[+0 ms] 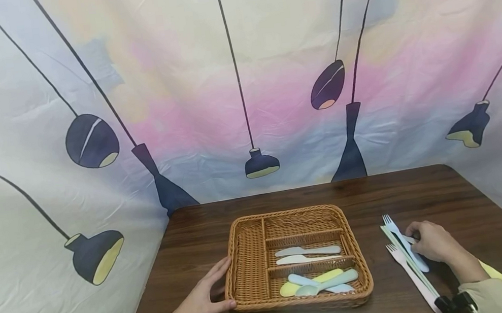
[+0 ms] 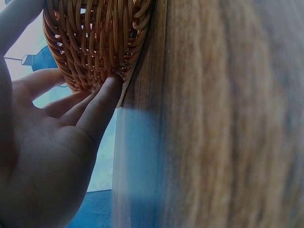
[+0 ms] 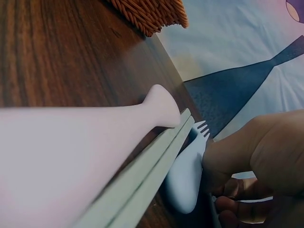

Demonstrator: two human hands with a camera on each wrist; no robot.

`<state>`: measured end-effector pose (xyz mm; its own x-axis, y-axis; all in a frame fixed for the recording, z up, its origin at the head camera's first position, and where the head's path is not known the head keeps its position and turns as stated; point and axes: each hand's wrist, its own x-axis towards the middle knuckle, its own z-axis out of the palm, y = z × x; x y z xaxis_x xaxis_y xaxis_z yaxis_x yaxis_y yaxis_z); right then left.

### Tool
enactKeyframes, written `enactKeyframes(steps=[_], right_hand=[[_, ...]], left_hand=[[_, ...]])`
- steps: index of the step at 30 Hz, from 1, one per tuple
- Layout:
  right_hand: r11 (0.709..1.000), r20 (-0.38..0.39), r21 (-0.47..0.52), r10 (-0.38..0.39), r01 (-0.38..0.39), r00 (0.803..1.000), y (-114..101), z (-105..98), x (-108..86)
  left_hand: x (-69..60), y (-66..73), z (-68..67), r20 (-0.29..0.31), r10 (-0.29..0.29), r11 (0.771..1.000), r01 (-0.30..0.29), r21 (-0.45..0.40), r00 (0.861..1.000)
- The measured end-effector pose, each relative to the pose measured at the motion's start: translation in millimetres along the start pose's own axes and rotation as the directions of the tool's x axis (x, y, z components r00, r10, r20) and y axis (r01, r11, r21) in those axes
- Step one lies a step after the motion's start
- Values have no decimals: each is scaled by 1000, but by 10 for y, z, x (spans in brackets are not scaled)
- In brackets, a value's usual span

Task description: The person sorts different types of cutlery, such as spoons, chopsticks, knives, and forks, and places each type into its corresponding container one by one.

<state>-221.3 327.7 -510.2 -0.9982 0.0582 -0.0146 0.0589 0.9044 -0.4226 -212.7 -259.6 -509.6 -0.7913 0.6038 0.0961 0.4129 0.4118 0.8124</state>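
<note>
My left hand (image 1: 201,299) touches the left side of a wicker cutlery basket (image 1: 253,306) with thumb and fingertips, the fingers fairly straight. Inside the basket, a pale blue knife (image 1: 307,251) and a white knife (image 1: 305,258) lie in the middle compartment. A yellow spoon (image 1: 289,289), a blue spoon (image 1: 297,278) and a green spoon (image 1: 346,276) overlap in the front one. On the right, my right hand (image 1: 435,245) has its fingers curled beside a blue fork (image 1: 420,262) and pinches a pale piece of cutlery (image 1: 410,239), mostly hidden by the hand.
Next to the blue fork lie pale green chopsticks (image 1: 416,266) and a pinkish-white fork (image 1: 412,274). A yellow fork (image 1: 497,273) shows partly behind the right wrist. The dark wooden table (image 1: 204,233) meets a lamp-patterned cloth (image 1: 295,136) at its back edge.
</note>
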Motion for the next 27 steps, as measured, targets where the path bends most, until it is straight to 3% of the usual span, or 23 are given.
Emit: enactKeyframes(steps=[11, 27], right_hand=[[999, -7, -48, -21, 20, 1000, -22, -57, -11], [997, 108, 67, 35, -42, 994, 4, -56, 52]], left_hand=[[1, -11, -3, 4, 6, 1000, -6, -9, 1000], [1, -25, 4, 3, 14, 1000, -14, -12, 1000]])
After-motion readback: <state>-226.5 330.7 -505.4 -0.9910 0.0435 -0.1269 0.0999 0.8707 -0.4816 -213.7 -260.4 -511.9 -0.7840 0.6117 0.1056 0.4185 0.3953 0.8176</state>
